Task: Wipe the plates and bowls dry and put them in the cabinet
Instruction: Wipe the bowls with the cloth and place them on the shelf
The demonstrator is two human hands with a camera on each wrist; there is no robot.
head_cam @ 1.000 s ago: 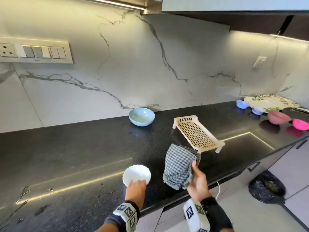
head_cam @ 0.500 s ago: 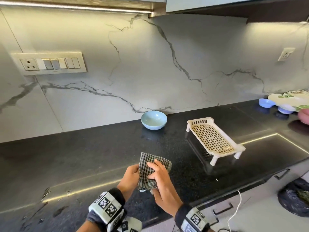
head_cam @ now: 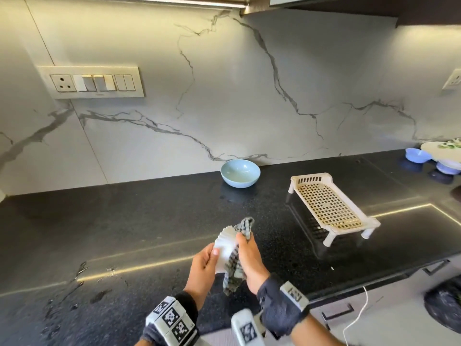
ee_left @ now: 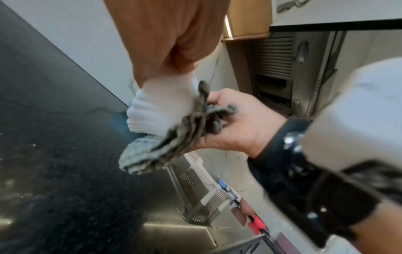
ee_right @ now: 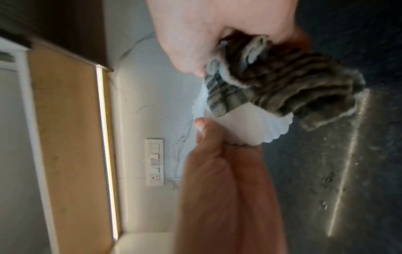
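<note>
— Holding what, and where?

— Gripping a small white fluted bowl (head_cam: 225, 243) in the left hand (head_cam: 203, 264), thumb on the rim, fingers behind. Pressing a bunched checked dishcloth (head_cam: 233, 268) against it with the right hand (head_cam: 249, 260), fingers curled round the cloth. Both hands close together, lifted off the black countertop (head_cam: 124, 221), just above the middle of its front edge.

— Wiping properly?

— Hard to tell; blurred in both wrist views. Probably mid-wipe. Best to push the cloth into the flutes, turn the bowl with the left hand, work round the rim, then cover the underside. Keep a firm grip: thin, light, likely slippery while damp.

— Anything else about?

— At the back edge, against the marble wall, a pale blue bowl (head_cam: 240, 173), probably next. To its right, well apart, a cream drying rack (head_cam: 329, 206). At the far right end, small blue bowls (head_cam: 417, 155) beside a floral plate (head_cam: 441, 151), partly cut off. Water drops (head_cam: 82, 270) near the front-left edge.

— In the way?

— Little, seemingly. Only the underside of the wall cabinet (head_cam: 361, 8) in view; door unseen. Avoid setting the dried bowl on the wet patch. Below the front edge, at right, a white cable (head_cam: 359, 315) near a dark bag (head_cam: 444, 305), well away from the hands.
</note>
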